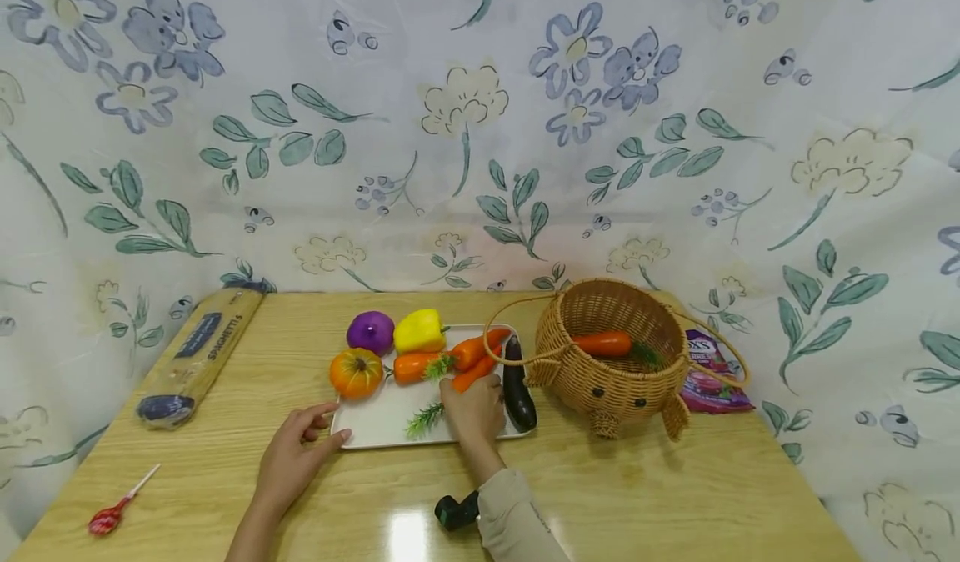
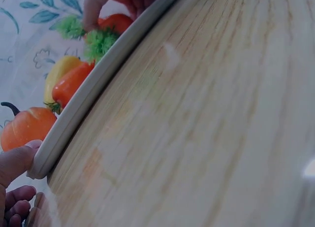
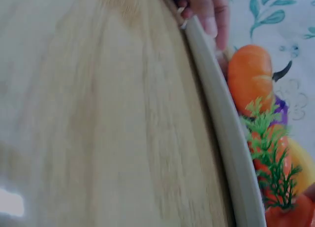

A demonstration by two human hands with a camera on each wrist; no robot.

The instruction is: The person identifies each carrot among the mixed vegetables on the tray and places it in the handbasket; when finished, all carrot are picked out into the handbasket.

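Observation:
A white tray (image 1: 386, 416) holds toy vegetables. My left hand (image 1: 298, 454) grips its left front corner, thumb on the rim (image 2: 43, 160). My right hand (image 1: 474, 412) is over the tray's right part, its fingers on a carrot (image 3: 290, 214) whose green leaves (image 1: 426, 418) stick out to the left; the hand hides most of it. Just behind lies another carrot (image 1: 476, 373). A black eggplant (image 1: 517, 387) lies right of the hand. Around the back and left are an orange pumpkin (image 1: 356, 373), a purple onion-like vegetable (image 1: 371, 333), a yellow pepper (image 1: 420, 332) and an orange pepper (image 1: 417, 368).
A wicker basket (image 1: 585, 395) with an animal face stands at the right, a carrot (image 1: 603, 343) inside. Behind it is a purple candy bag (image 1: 708, 374). A spaghetti pack (image 1: 202, 353) and a red lollipop (image 1: 108, 519) lie left; a small black object (image 1: 456, 512) sits near the right sleeve.

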